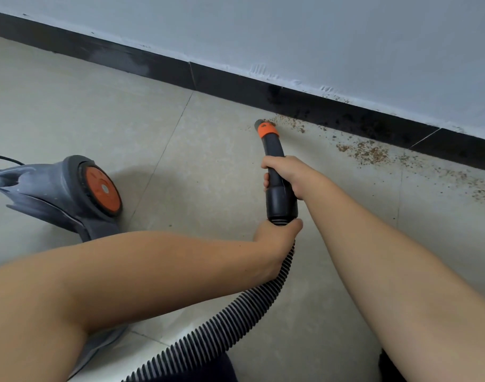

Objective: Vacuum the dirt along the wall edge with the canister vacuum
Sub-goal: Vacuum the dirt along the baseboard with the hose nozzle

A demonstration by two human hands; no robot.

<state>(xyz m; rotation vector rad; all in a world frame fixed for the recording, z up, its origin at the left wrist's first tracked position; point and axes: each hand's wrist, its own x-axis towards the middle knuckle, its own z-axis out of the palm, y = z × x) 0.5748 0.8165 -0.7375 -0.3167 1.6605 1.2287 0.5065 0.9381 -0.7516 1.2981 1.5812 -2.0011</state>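
Toward baseboard [236, 86] dirt [371, 153] points the nozzle [271, 142], lengthwise away from both hands [284, 175].

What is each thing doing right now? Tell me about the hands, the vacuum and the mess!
right hand: grips the black nozzle tube
left hand: grips the ribbed hose
nozzle tip: down at the dirt's left end
ribbed hose: curved, lying on the floor
canister vacuum: standing on the tiles
dirt: scattered along the baseboard
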